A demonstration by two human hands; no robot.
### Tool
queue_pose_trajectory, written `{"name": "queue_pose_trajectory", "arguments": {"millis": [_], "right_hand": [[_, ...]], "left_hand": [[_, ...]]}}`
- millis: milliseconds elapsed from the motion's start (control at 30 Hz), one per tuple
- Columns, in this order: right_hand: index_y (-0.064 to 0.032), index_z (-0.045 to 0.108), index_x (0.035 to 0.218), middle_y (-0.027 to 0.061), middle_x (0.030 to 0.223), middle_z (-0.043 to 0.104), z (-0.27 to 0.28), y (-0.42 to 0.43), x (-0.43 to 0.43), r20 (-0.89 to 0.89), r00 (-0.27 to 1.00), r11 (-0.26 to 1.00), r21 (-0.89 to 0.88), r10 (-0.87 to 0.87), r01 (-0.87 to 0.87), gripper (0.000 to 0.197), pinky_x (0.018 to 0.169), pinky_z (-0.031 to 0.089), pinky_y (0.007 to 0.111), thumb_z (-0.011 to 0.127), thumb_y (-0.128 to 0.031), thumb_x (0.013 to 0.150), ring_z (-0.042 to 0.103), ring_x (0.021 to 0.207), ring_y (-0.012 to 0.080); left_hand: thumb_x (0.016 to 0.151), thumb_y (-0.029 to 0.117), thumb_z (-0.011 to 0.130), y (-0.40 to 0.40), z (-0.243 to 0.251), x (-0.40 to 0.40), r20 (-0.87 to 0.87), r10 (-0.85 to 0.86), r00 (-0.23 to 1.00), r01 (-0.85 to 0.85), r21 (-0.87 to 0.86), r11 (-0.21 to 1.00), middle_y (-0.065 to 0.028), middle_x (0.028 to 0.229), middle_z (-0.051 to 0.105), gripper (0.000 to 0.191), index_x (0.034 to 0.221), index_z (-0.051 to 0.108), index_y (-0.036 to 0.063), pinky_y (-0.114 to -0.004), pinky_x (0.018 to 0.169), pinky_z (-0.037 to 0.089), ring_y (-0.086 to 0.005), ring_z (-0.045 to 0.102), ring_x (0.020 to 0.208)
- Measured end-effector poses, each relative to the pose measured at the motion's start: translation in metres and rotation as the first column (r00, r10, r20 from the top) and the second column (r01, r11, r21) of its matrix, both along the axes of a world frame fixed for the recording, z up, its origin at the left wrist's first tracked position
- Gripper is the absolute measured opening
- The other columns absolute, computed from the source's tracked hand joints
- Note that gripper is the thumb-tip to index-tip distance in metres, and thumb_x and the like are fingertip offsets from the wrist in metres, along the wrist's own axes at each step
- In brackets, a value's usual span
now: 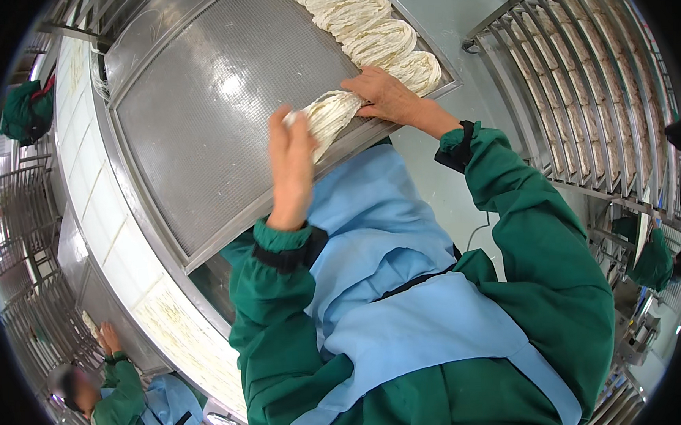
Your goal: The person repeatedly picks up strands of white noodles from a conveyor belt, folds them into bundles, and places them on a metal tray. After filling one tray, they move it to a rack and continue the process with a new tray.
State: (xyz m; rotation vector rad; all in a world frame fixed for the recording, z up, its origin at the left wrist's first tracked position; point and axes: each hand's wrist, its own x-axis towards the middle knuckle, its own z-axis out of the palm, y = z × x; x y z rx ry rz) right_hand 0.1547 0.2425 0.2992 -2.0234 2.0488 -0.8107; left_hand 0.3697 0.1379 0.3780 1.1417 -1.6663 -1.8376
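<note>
A bundle of pale noodles [332, 117] lies near the front edge of a metal mesh tray [211, 121], between my two hands. My left hand [292, 152], somewhat blurred, is at the bundle's left end, its fingers against the strands; whether they grip is unclear. At the other end my right hand [384, 96] holds the bundle between thumb and fingers. Several folded noodle bundles [381, 40] lie in a row along the tray's right side, the nearest one just beyond my right hand.
Left of the tray runs a white conveyor belt [103, 206] with loose noodle strands [192, 333] on it. A co-worker [120, 393] works beyond it at lower left. At the right stands a metal rack [586, 88] with loaded trays. Another rack [21, 209] stands far left.
</note>
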Motion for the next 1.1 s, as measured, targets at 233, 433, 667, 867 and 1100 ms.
{"name": "queue_pose_trajectory", "arguments": {"millis": [233, 433, 667, 867, 1100], "right_hand": [[-0.0002, 0.055, 0.126, 0.0137, 0.114, 0.064, 0.033, 0.023, 0.0, 0.128, 0.982, 0.99, -0.024, -0.138, 0.142, 0.05, 0.096, 0.049, 0.043, 0.07, -0.001, 0.079, 0.059, 0.105, 0.0374], [-0.0035, 0.067, 0.106, 0.008, 0.114, 0.063, 0.031, 0.026, -0.001, -0.189, 0.978, 0.986, -0.122, 0.087, -0.111, 0.032, 0.109, 0.044, 0.044, 0.064, 0.004, 0.076, 0.057, 0.115, 0.0284], [-0.0069, 0.066, 0.092, 0.0059, 0.1, 0.064, 0.018, 0.018, -0.016, -0.291, 0.953, 0.992, -0.06, 0.086, -0.108, 0.018, 0.115, 0.032, 0.057, 0.055, 0.001, 0.081, 0.057, 0.112, 0.0288], [0.0001, 0.061, 0.12, 0.0164, 0.119, 0.061, 0.019, -0.003, 0.022, -0.245, 0.967, 0.98, -0.167, 0.067, -0.11, 0.031, 0.112, 0.034, 0.049, 0.058, -0.007, 0.089, 0.055, 0.116, 0.0362], [0.0035, 0.055, 0.13, 0.0224, 0.127, 0.054, 0.001, -0.003, 0.034, -0.115, 0.992, 0.997, 0.066, 0.046, -0.039, 0.04, 0.102, 0.04, 0.047, 0.057, -0.011, 0.092, 0.05, 0.118, 0.0399]], "left_hand": [[0.103, 0.032, 0.049, 0.025, -0.002, -0.047, 0.061, -0.365, 0.929, 0.369, -0.186, 0.911, -0.0198, 0.118, 0.061, 0.053, 0.14, 0.042, -0.0066, -0.043, 0.095, 0.045, -0.0303, 0.06, 0.111], [0.1, 0.021, 0.052, 0.009, -0.074, -0.043, 0.25, 0.09, 0.964, 0.205, -0.915, 0.347, -0.0183, 0.115, 0.061, 0.043, 0.135, 0.048, -0.0037, -0.059, 0.103, 0.03, -0.0361, 0.053, 0.116], [0.081, 0.013, 0.062, -0.003, -0.109, -0.028, 0.559, 0.144, 0.817, 0.54, -0.828, 0.15, -0.0092, 0.094, 0.058, 0.013, 0.093, 0.06, 0.0096, -0.044, 0.081, 0.038, -0.0278, 0.053, 0.09], [0.092, 0.022, 0.06, 0.015, -0.101, -0.004, 0.325, 0.045, 0.945, 0.303, -0.916, 0.263, -0.018, 0.131, 0.053, 0.038, 0.121, 0.06, -0.0026, -0.047, 0.1, 0.038, -0.0342, 0.05, 0.122], [0.094, 0.027, 0.063, -0.131, -0.06, 0.176, 0.386, 0.331, 0.861, 0.185, -0.844, 0.503, -0.0239, 0.119, 0.064, 0.04, 0.12, 0.061, -0.0044, -0.051, 0.096, 0.045, -0.0411, 0.058, 0.112]]}}
